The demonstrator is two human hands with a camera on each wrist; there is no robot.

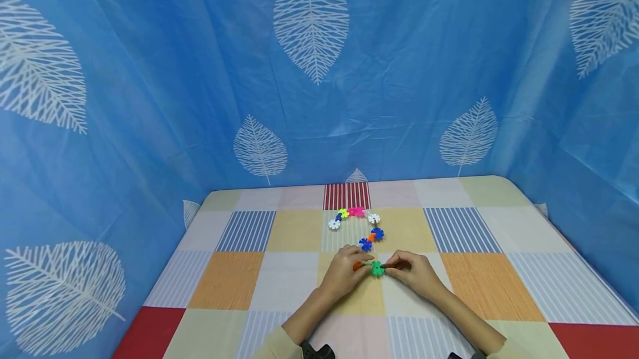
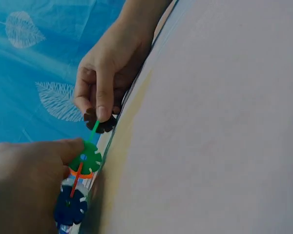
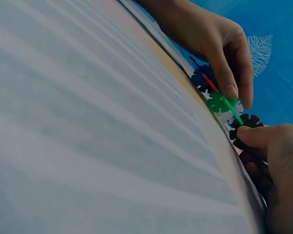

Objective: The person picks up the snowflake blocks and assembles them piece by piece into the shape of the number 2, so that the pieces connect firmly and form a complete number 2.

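Both hands are close together over the patchwork cloth. My left hand (image 1: pixel 344 273) pinches a green snowflake disc (image 2: pixel 92 158) between thumb and fingers. A dark brown snowflake disc (image 3: pixel 245 130) is held by my right hand (image 1: pixel 415 274), thumb against its face. Between these two, a green disc seen edge-on (image 3: pixel 233 111) touches both. An orange-red disc (image 1: pixel 356 266) shows by the left fingers, and a dark blue disc (image 2: pixel 71 204) lies beyond it in the left wrist view. The left fingers partly hide how these discs join.
Behind the hands, a curved chain of snowflake discs lies on the cloth, with white (image 1: pixel 334 224), yellow (image 1: pixel 343 213), pink (image 1: pixel 356 211), orange (image 1: pixel 371 238) and blue (image 1: pixel 377 234) pieces. A blue leaf-print curtain (image 1: pixel 359 115) borders the table's back and sides.
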